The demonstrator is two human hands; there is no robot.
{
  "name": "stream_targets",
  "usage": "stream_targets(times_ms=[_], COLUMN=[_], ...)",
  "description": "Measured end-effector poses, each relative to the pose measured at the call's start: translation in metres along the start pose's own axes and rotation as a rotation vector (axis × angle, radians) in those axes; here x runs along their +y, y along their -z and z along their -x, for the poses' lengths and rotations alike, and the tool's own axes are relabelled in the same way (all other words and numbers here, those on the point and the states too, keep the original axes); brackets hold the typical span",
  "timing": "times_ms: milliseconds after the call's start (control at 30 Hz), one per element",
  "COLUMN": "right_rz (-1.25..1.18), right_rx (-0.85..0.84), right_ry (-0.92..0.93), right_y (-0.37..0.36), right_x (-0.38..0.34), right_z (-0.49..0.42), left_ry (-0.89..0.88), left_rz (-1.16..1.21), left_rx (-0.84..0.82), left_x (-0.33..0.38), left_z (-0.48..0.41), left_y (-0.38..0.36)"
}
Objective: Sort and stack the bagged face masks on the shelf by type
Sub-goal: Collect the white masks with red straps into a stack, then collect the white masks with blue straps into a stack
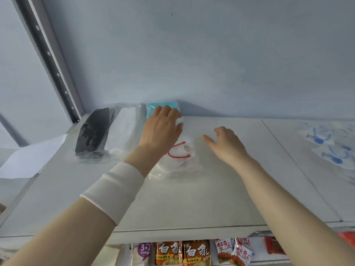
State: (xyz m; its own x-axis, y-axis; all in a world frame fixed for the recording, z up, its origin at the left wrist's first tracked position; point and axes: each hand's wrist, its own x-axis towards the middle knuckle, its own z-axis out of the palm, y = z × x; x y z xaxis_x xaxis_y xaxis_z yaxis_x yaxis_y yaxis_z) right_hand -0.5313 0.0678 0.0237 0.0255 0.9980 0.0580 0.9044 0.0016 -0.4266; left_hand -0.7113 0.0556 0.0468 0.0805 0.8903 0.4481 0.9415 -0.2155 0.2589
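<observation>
a pale blue wall (211, 64) stands behind a flat, light shelf (221, 189), and a person is reaching onto it with both arms.

the left hand (163, 125) lies open and flat, with its fingers on the teal masks (150, 110) at the back by the wall. under its wrist sits a clear bag (182, 156) with a white mask and red loops. the right hand (228, 143) is just beside that bag. its fingers are loose and it holds nothing. i can't tell if it touches the shelf.

to the left are two neat rows, the black masks (94, 129) and the white masks (123, 131), side by side and touching.

what could go wrong? the bags are shiny and slippery, i think. if the left hand pushes too hard, the teal masks could slide into the white row and mix it up. the red-loop bag could catch on the wrist and be dragged out of place. its mask is white too, so it might end up in the wrong pile.

far off on the right lie more bags, with blue loops (330, 148). they are well apart from the rows and look not yet sorted.

a grey post (50, 60) with holes goes up at the left corner. a white sheet of paper (32, 156) sticks out past the left edge. snack packs (196, 252) show on the level below.
</observation>
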Motion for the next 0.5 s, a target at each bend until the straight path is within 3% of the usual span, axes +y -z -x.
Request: stream_targets(times_ms=[133, 233, 500], right_rz=[0.367, 0.528, 0.582], right_rx=[0.008, -0.025, -0.027], right_ry=[0.051, 0.058, -0.045], right_y=[0.020, 0.035, 0.103], right_x=[0.037, 0.087, 0.254], right_z=[-0.017, -0.020, -0.001], left_ry=[-0.124, -0.184, -0.272], left_rz=[-0.088, -0.146, -0.171], left_rx=[-0.269, -0.382, -0.482], left_x=[0.044, 0.082, 0.239], left_z=[-0.021, -0.033, -0.048], left_y=[-0.030, -0.054, -0.125])
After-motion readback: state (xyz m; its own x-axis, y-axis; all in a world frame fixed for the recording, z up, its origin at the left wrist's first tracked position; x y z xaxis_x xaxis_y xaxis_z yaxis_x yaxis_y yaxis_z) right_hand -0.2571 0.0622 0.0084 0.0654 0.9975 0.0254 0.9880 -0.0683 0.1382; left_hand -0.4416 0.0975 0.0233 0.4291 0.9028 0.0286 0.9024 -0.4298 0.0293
